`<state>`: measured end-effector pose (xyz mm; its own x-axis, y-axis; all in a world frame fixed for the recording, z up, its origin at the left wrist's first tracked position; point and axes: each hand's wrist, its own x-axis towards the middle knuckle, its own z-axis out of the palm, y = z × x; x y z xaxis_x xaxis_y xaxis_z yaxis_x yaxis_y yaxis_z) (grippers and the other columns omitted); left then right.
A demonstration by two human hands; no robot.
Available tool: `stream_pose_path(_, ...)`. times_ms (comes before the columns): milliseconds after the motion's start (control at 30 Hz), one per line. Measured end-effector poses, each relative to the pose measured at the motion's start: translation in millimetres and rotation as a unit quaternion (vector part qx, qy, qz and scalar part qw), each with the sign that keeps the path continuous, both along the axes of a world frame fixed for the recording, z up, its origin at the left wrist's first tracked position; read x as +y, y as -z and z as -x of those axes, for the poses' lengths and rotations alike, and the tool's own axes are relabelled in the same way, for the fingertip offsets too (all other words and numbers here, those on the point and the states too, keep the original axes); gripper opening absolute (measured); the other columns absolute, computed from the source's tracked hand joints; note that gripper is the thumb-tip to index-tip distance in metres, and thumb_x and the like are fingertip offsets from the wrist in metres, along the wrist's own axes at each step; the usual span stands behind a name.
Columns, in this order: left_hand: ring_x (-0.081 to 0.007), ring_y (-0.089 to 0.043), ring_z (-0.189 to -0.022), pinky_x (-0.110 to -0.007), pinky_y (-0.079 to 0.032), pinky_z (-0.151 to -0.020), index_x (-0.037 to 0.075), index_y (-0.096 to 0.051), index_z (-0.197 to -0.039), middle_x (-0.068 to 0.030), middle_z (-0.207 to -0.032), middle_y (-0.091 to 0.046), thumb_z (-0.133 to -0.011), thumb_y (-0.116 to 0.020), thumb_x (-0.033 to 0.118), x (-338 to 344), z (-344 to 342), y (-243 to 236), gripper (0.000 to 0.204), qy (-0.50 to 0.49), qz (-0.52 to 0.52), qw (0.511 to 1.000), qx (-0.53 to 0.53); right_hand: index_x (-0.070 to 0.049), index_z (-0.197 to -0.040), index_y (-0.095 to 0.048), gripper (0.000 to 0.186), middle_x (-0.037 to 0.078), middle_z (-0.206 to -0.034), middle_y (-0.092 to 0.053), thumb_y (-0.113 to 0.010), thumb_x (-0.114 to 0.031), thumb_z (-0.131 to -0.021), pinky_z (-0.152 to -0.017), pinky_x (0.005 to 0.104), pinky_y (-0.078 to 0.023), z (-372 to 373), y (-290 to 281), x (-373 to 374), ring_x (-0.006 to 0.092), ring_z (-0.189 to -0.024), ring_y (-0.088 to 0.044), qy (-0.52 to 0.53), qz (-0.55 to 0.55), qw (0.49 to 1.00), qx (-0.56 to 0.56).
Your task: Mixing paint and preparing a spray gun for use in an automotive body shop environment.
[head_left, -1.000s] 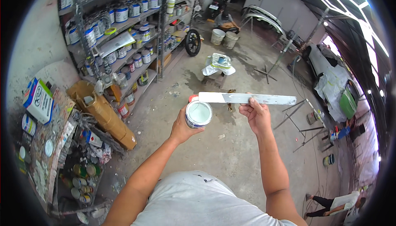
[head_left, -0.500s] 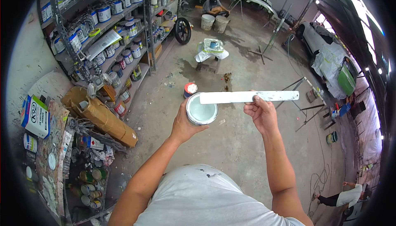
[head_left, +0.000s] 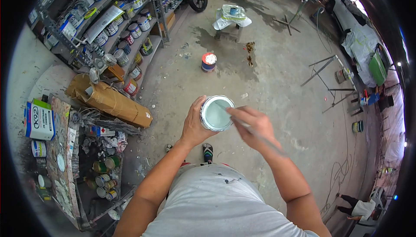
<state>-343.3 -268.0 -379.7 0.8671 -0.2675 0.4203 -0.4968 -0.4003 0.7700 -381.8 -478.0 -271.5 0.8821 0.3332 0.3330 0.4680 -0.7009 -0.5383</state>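
Observation:
My left hand is wrapped round the left side of an open paint can, held in front of my body. Pale green-grey paint lies inside it. My right hand grips a flat stirring stick, now seen almost edge-on. One end of the stick slants down into the can at the paint, while the other end sticks out over my right wrist. How deep the tip goes, I cannot tell.
A red-topped can stands on the concrete floor ahead. Beyond it is a small covered stand. Shelves of paint cans, a long cardboard box and a cluttered bench line the left. Metal stands and a person are at right.
The stirring stick has gone from lying level above the can's rim to slanting into it, as my right hand came left and turned. My view has tipped down, and my feet show.

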Motion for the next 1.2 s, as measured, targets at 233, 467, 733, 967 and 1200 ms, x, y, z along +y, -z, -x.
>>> stream_pose_path(233,-0.0398,-0.045,-0.135,-0.046,-0.043,-0.111,0.006,-0.031,-0.146,-0.0188,-0.144,-0.044,-0.056,-0.097,0.023,-28,0,27,0.113,0.001,-0.026,0.999,-0.030,0.003,-0.116,-0.068,0.027,0.010,-0.090,-0.073,-0.062,-0.014,-0.096,-0.069,0.0317,-0.058,8,39,-33,0.0183,-0.076,-0.072,0.237,-0.377,0.845,0.295)
stream_pose_path(467,-0.0348,-0.050,-0.130,-0.044,-0.042,-0.110,0.007,-0.029,-0.144,-0.0172,-0.140,-0.047,-0.056,-0.096,0.020,-86,-3,42,0.111,0.043,-0.024,0.993,0.104,0.005,-0.124,-0.061,0.032,0.012,-0.093,-0.072,-0.061,-0.014,-0.098,-0.072,0.0295,-0.060,57,51,-134,0.0169,-0.077,-0.072,0.264,-0.635,0.687,0.233)
stream_pose_path(733,-0.0347,-0.054,-0.128,-0.043,-0.047,-0.105,0.006,-0.034,-0.143,-0.0184,-0.138,-0.051,-0.060,-0.095,0.038,-159,-17,36,0.108,0.132,-0.070,0.979,0.138,0.007,-0.120,-0.064,0.030,0.013,-0.090,-0.071,-0.062,-0.011,-0.096,-0.072,0.0309,-0.061,67,50,-165,0.0177,-0.076,-0.071,0.367,-0.534,0.744,0.161)
stream_pose_path(967,-0.0371,-0.052,-0.129,-0.044,-0.046,-0.106,0.005,-0.031,-0.144,-0.0201,-0.141,-0.048,-0.061,-0.095,0.036,-209,-57,29,0.109,0.211,-0.042,0.972,0.099,-0.002,-0.111,-0.074,0.023,0.014,-0.086,-0.074,-0.069,-0.011,-0.091,-0.068,0.0309,-0.053,-4,43,-153,0.0190,-0.075,-0.070,0.350,-0.205,0.907,0.114)
stream_pose_path(1200,-0.0357,-0.051,-0.131,-0.044,-0.046,-0.106,0.006,-0.030,-0.146,-0.0186,-0.142,-0.048,-0.061,-0.095,0.035,-250,-152,34,0.110,0.256,-0.060,0.962,0.079,-0.008,-0.103,-0.076,0.022,0.022,-0.082,-0.070,-0.066,-0.023,-0.090,-0.069,0.0438,-0.055,-91,19,-208,0.0377,-0.077,-0.069,0.366,0.046,0.896,0.247)
